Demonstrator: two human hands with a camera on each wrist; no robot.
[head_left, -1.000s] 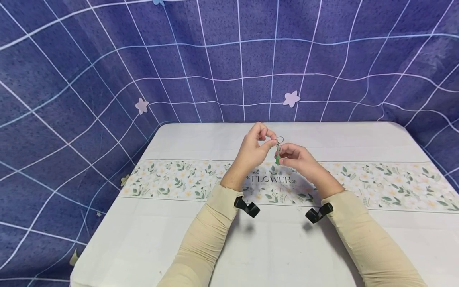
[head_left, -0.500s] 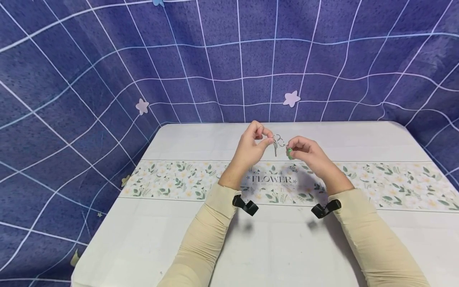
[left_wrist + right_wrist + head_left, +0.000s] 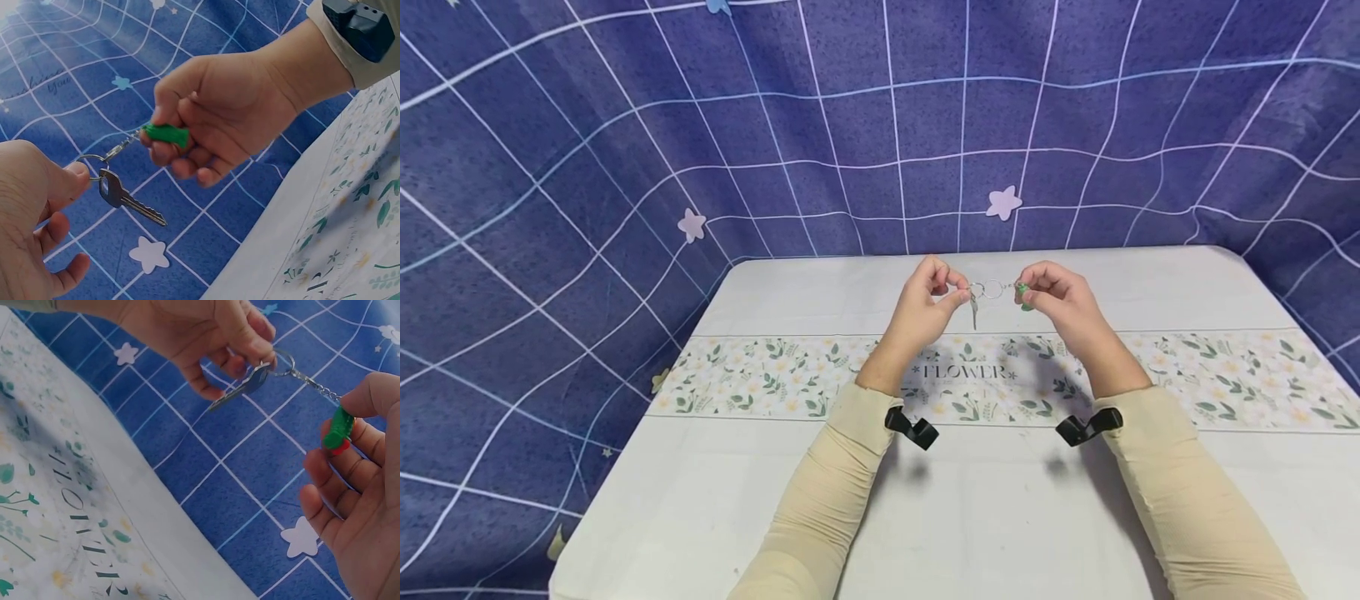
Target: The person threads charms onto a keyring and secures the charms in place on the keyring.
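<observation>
In the head view my left hand point(image 3: 922, 304) pinches a metal key ring between thumb and forefinger. A silver key point(image 3: 131, 201) hangs from the ring beside the thumb, its toothed blade slanting down in the left wrist view. Opposite it, my right hand point(image 3: 1066, 304) pinches a small green charm point(image 3: 339, 428) with a bit of red at its lower end. A short silver chain point(image 3: 320, 389) runs nearly straight from the ring to this charm. Both hands are raised over the far part of the table, and the fingers partly hide the ring and charm.
Below the hands lies a white tablecloth point(image 3: 970, 517) with a flowered band point(image 3: 790, 375) printed "FLOWER". A blue curtain point(image 3: 850, 125) with white grid lines and stars stands behind the table and along its left side. A black strap sits on each wrist.
The hands began close together and have drawn apart. My right hand has moved right and up with the green charm, stretching ring and chain out sideways; my left hand has shifted only slightly left.
</observation>
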